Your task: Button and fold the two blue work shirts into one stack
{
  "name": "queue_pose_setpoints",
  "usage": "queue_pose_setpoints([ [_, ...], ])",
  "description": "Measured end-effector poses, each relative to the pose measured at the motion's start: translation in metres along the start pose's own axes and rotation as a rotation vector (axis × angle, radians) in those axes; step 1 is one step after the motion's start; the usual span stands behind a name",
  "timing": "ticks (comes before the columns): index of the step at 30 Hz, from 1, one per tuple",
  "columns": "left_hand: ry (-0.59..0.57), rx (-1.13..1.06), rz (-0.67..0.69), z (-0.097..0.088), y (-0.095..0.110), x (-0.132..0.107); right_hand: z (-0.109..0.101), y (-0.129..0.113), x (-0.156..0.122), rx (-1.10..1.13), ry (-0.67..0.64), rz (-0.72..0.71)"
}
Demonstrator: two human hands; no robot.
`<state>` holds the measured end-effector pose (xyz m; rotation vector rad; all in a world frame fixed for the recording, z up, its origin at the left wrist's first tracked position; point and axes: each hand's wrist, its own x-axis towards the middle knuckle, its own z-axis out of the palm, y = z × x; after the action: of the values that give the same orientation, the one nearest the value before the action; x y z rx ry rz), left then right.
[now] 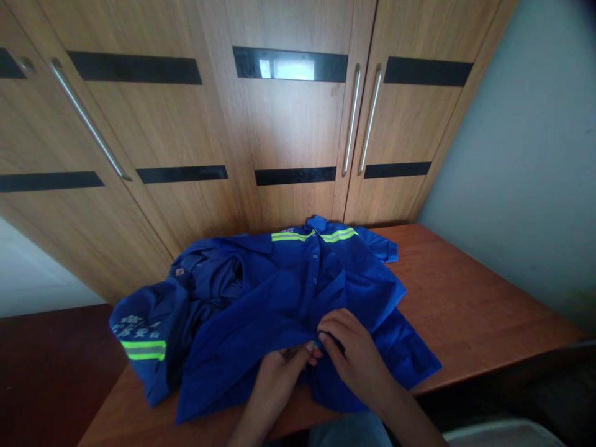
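Note:
A blue work shirt [279, 298] with yellow-green and grey reflective stripes across the chest is spread on the table, collar away from me. Buttons run down its front placket. My left hand [284, 369] pinches the front edge near the lower part of the shirt. Right beside it, my right hand [347, 344] has thumb and fingers closed on the same front edge. The fingertips of both hands nearly meet there. Whatever small part lies between them is mostly hidden. The shirt's lower flaps spread out to both sides of my hands.
More blue clothing [162, 310], bunched up with a reflective stripe and white lettering, lies at the left of the reddish-brown table [447, 292]. A wooden wardrobe [293, 124] with metal handles stands right behind. A pale wall [526, 174] rises at the right.

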<state>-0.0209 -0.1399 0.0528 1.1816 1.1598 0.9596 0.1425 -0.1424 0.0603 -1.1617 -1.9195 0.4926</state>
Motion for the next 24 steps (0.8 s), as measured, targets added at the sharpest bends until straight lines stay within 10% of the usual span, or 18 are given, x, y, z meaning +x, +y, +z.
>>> queue_pose_setpoints([
  [14,0.202,0.078,0.051,0.003,-0.002,0.002,0.001,-0.009,-0.002,0.099,-0.058,-0.084],
  [24,0.066,-0.036,-0.02,0.002,-0.006,-0.017,0.016,-0.003,-0.018,-0.027,0.193,-0.065],
])
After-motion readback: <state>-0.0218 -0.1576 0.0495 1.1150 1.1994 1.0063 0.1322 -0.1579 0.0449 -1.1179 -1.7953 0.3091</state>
